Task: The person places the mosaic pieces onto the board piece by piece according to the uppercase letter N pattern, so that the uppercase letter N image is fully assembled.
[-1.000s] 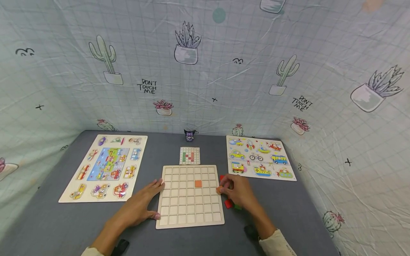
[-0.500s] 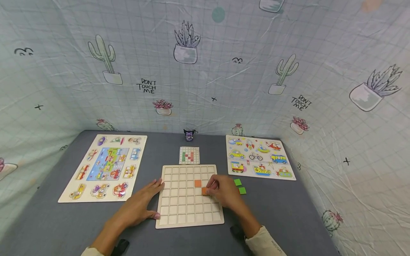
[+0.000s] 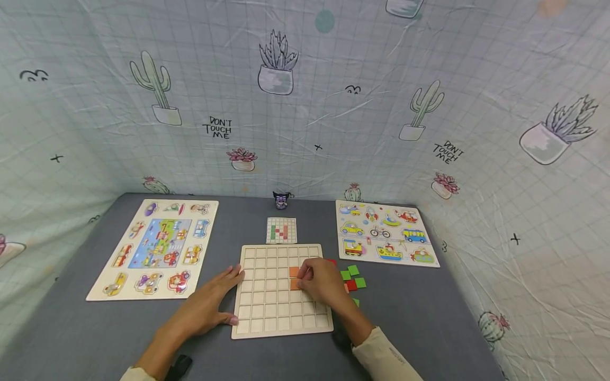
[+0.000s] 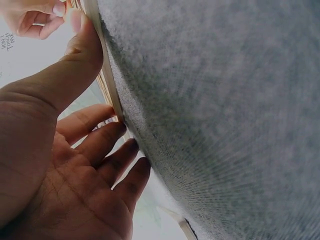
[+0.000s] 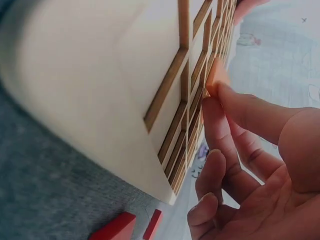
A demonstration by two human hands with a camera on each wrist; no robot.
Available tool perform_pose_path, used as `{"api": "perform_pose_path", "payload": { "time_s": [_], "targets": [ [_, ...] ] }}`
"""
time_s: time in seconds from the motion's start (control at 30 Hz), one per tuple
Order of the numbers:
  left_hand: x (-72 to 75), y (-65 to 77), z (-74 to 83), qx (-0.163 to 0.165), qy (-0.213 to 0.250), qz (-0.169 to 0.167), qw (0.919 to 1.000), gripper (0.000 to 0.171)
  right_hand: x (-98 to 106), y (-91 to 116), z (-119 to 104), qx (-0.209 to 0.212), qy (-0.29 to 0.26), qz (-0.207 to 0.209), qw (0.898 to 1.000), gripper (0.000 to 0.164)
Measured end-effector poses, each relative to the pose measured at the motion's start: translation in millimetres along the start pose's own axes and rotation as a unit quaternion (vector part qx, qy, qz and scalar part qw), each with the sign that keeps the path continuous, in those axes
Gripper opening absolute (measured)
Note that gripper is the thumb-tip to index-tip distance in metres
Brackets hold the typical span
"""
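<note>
A wooden grid board (image 3: 271,312) lies on the grey table, with one orange tile (image 3: 294,271) set in a cell right of its middle. Between thumb and fingertips, my right hand (image 3: 324,283) pinches a second orange tile (image 3: 295,284) at the cell just nearer to me. The right wrist view shows this pinched tile (image 5: 217,77) tilted against the grid; whether it sits in the cell I cannot tell. My left hand (image 3: 209,304) rests along the board's left edge, fingers spread and thumb (image 4: 82,55) touching the rim.
Red and green tiles (image 3: 360,283) lie loose right of the board, partly hidden by the right hand. A small pattern card (image 3: 281,230) lies behind the board, with a purple figurine (image 3: 281,200) beyond. Picture puzzles stand at left (image 3: 107,288) and right (image 3: 388,254).
My right hand has carried the orange tile leftward from the board's right edge to the cell below the first orange tile. More loose tiles show behind it. The left hand stays put.
</note>
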State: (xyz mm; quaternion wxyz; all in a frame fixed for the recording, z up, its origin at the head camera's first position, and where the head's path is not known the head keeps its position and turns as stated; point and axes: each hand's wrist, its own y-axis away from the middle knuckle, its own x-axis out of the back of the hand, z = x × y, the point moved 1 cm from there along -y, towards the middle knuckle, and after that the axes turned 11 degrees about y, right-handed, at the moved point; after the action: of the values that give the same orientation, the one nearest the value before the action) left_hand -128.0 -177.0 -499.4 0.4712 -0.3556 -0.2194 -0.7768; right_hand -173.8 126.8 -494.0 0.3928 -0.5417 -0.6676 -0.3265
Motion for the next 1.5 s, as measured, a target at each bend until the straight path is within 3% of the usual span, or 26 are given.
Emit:
{"api": "perform_pose_path", "payload": {
  "time_s": [0.43, 0.6, 0.8, 0.93, 1.17, 1.33, 1.5],
  "targets": [
    [-3.4, -1.9, -0.6, -0.02, -0.001, 0.007, 0.9998, 0.106, 1, -3, -4, 0.001, 0.027, -0.008, 1.0, 0.017],
    [-3.2, -2.2, -0.2, -0.022, -0.002, 0.006, 0.9997, 0.105, 2, -3, 2, 0.012, 0.0, -0.022, 1.0, 0.013],
    [-2.2, -1.4, 0.0, -0.014, -0.003, 0.007, 0.9999, 0.105, 9, 0, 17, 0.024, -0.053, -0.02, 0.998, 0.009],
    [-1.9, -1.2, -0.4, -0.006, -0.006, 0.006, 0.9999, 0.106, 20, 6, 29, 0.022, -0.06, 0.0, 0.998, 0.011],
    [-0.6, -0.5, -0.5, -0.012, -0.001, 0.01, 0.9999, 0.106, 42, 16, 58, -0.002, -0.094, 0.01, 0.996, 0.017],
    [-1.2, -0.2, -2.1, -0.01, 0.001, 0.01, 0.9999, 0.106, 50, 24, 78, -0.026, -0.083, 0.011, 0.996, 0.019],
    [-2.5, -0.4, -3.2, -0.009, 0.003, 0.005, 0.9999, 0.107, 51, 31, 90, -0.016, -0.034, -0.002, 0.999, 0.022]
  ]
}}
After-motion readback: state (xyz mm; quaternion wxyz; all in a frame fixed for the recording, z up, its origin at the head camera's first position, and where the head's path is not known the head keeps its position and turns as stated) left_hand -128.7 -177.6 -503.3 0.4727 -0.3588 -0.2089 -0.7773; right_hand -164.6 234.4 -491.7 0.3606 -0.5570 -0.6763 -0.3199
